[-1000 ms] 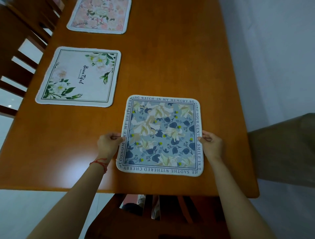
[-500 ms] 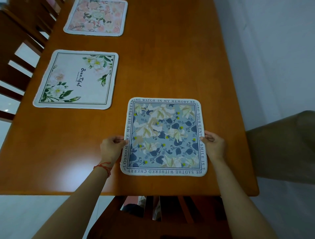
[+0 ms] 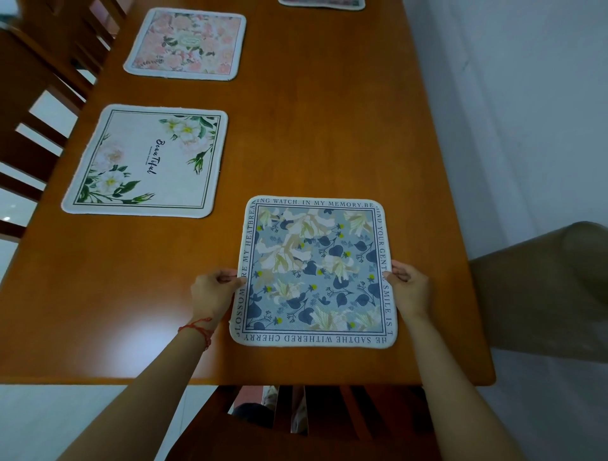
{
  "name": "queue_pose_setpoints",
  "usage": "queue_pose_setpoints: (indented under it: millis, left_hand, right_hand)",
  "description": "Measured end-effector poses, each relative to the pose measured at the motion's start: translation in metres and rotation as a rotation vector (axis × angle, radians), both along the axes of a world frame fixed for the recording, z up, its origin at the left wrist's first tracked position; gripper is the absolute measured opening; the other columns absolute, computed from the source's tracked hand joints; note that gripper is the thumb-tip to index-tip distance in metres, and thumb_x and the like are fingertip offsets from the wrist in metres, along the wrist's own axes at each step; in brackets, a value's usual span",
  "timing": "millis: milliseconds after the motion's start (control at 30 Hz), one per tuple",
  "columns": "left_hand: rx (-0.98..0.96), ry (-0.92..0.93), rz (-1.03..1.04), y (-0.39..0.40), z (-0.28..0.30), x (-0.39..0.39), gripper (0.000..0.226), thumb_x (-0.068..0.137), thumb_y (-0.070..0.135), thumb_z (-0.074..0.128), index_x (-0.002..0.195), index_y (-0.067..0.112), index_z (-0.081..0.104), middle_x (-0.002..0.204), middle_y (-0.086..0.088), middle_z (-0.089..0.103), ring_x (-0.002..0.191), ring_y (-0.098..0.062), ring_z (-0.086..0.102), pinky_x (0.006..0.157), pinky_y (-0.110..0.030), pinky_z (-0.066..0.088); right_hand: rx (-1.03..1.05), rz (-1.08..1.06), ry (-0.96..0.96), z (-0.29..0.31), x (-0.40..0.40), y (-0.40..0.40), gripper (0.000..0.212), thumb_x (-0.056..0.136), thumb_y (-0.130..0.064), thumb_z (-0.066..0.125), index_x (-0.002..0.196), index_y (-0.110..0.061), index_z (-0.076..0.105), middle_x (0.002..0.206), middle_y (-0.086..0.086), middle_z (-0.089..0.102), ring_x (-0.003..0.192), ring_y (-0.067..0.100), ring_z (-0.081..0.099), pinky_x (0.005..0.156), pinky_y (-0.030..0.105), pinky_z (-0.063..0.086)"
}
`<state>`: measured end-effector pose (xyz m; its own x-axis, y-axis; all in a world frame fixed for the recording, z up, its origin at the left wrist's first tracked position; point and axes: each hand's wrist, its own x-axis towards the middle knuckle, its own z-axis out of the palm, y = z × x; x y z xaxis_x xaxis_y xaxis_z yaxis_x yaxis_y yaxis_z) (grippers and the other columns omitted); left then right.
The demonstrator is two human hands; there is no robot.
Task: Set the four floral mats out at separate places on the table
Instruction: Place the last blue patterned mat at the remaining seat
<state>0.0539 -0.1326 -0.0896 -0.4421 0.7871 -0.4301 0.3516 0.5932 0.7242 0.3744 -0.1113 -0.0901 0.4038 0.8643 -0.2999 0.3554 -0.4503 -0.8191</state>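
Both forearms stretched fwd over near table (image 3: 329,131) edge. Left hand (image 3: 212,293) & right hand (image 3: 409,289) curled narrow, pinching opposite side edges of blue mat (image 3: 314,273), flat near front edge. White mat (image 3: 144,161), pink mat (image 3: 186,42) further left; 4th mat (image 3: 322,2), prob. floral, at far edge.

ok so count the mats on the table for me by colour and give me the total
Blue floral mat, held at its sides by the left hand and right hand: 1
White mat with green leaves: 1
Pink floral mat: 1
Mat cut off at the top edge, colour unclear: 1
Total: 4
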Motion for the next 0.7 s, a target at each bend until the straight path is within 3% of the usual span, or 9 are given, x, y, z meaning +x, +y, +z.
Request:
queue_pose_setpoints:
  millis: [133, 233, 367, 700]
  left_hand:
    - [-0.006, 0.004, -0.022, -0.001, -0.002, 0.006, 0.016, 0.077, 0.012, 0.072, 0.089, 0.003, 0.067, 0.083, -0.009, 0.067, 0.066, -0.019, 0.062, 0.058, -0.022, 0.051]
    - [0.002, 0.005, -0.007, -0.001, -0.004, 0.010, 0.015, 0.078, 0.012, 0.072, 0.089, 0.004, 0.068, 0.084, -0.010, 0.069, 0.066, -0.020, 0.064, 0.057, -0.022, 0.049]
    - [0.005, 0.006, -0.011, 0.000, -0.003, 0.011, 0.015, 0.079, 0.013, 0.071, 0.090, 0.004, 0.067, 0.083, -0.010, 0.069, 0.065, -0.021, 0.065, 0.057, -0.024, 0.051]
    - [0.015, 0.035, -0.011, -0.002, -0.004, 0.012, 0.016, 0.079, 0.013, 0.070, 0.092, 0.004, 0.068, 0.088, -0.013, 0.070, 0.069, -0.024, 0.066, 0.063, -0.029, 0.054]
  right_hand:
    - [-0.012, -0.036, -0.021, 0.000, 0.006, -0.001, 0.034, 0.082, 0.006, 0.060, 0.116, 0.003, 0.059, 0.106, 0.020, 0.065, 0.083, 0.020, 0.059, 0.054, 0.009, 0.047]
    - [-0.024, -0.035, -0.031, 0.000, 0.010, -0.001, 0.034, 0.081, 0.006, 0.061, 0.115, 0.003, 0.059, 0.107, 0.021, 0.066, 0.083, 0.019, 0.059, 0.055, 0.009, 0.047]
    - [-0.041, -0.032, -0.028, 0.004, 0.008, 0.001, 0.033, 0.082, 0.006, 0.060, 0.115, 0.003, 0.059, 0.108, 0.021, 0.065, 0.083, 0.021, 0.059, 0.070, 0.026, 0.049]
    - [-0.047, 0.001, -0.036, 0.007, 0.009, 0.000, 0.034, 0.083, 0.005, 0.058, 0.118, 0.003, 0.058, 0.110, 0.020, 0.065, 0.084, 0.019, 0.058, 0.072, 0.027, 0.047]
